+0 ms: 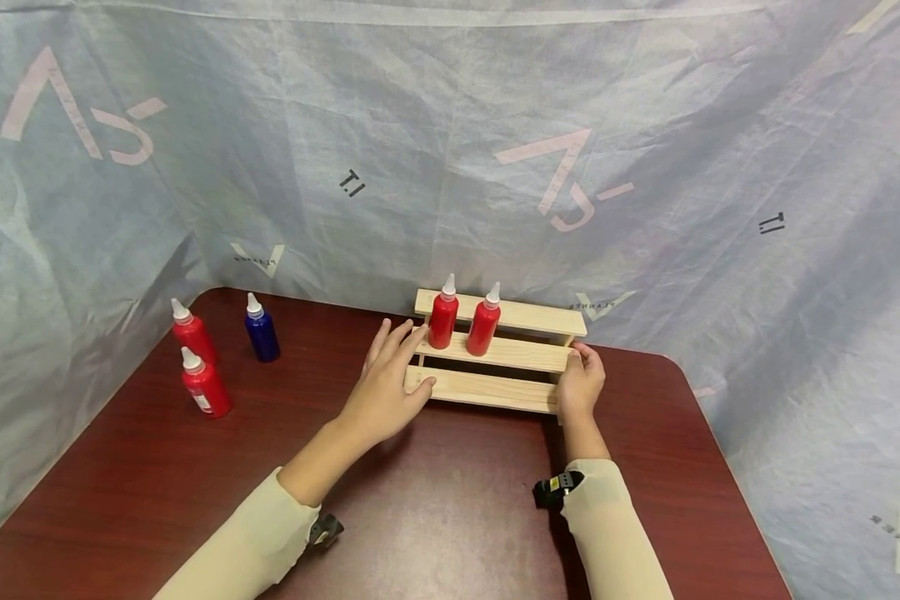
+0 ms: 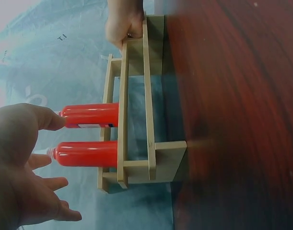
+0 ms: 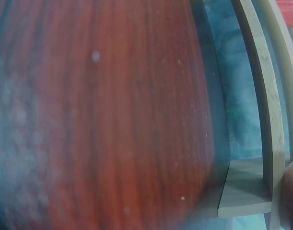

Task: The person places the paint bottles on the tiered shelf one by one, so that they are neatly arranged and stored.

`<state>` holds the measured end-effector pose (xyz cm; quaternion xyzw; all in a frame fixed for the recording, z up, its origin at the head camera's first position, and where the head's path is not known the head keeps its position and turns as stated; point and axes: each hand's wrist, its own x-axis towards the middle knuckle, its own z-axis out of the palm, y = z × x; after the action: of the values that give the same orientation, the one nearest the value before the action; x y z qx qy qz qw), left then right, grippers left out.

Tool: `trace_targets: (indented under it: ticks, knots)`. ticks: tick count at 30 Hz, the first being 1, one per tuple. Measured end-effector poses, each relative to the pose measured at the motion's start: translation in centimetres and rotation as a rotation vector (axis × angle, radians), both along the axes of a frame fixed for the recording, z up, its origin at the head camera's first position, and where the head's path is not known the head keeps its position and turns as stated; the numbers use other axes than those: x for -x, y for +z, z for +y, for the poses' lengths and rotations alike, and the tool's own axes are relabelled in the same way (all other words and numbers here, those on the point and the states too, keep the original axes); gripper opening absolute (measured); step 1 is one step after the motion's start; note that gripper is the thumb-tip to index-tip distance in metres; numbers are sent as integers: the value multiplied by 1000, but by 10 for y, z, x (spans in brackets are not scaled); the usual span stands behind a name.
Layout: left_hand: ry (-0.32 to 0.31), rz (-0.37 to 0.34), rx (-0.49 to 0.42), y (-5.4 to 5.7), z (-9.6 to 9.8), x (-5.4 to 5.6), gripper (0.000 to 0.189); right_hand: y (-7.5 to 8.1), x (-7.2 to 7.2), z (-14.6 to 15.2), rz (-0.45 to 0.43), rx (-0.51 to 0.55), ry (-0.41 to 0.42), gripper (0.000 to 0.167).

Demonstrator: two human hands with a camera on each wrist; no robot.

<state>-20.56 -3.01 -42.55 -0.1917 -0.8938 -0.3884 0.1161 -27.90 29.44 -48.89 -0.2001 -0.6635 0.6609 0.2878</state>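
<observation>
A three-tiered wooden rack stands near the back of the table. Two red squeeze bottles with white pointed caps, the left one and the right one, are upright on its middle tier, towards the left end. My left hand is at the rack's left end, fingers spread and holding nothing; in the left wrist view its thumb overlaps the neck of one red bottle. With my right hand I grip the rack's right end. Only a bit of that hand shows in the right wrist view.
On the table's left side stand a blue bottle and two more red bottles, one behind and one in front. A grey printed cloth hangs close behind the rack. The dark red table has rounded back corners.
</observation>
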Motion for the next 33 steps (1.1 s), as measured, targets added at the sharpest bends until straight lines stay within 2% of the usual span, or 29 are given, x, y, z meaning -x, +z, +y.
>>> trace_targets:
  ticks: [7,19,33]
  knots:
    - [10,36,38,-2,-11,0,71,-1,0,1,4,2,-5,29]
    - [25,50,111,-1,-30,-2,74,-1,-1,2,-25,-19,18,30]
    - [77,19,120,3,-61,-11,72,1,0,1,-8,1,16,31]
